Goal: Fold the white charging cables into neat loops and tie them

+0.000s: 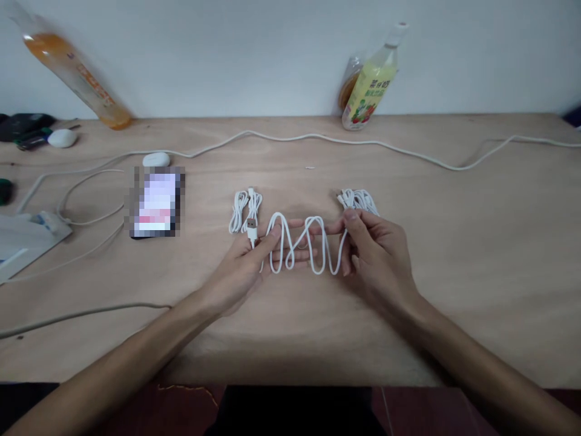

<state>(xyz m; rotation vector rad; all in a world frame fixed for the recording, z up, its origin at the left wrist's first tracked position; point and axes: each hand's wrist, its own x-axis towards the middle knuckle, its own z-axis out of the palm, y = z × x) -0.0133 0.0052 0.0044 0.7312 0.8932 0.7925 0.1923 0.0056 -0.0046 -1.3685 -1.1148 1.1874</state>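
Note:
A white USB cable (324,245) hangs in loose zigzag loops between my two hands above the table. My left hand (258,257) grips one end, thumb on top, with the USB plug (252,230) sticking up beside the thumb and its fingers stretched beneath the loops. My right hand (374,245) pinches the cable farther along between thumb and forefinger. Just beyond the left hand lie folded white cables (238,212). Another bundle of white cables (361,198) rests behind the right hand, which partly hides it.
A phone (157,203) with a blurred screen lies left, below a white earbud case (156,160). A long white cord (290,139) crosses the back. An orange drink bottle (77,79) and a yellow-green bottle (372,82) stand by the wall. A pale packet (27,239) sits far left.

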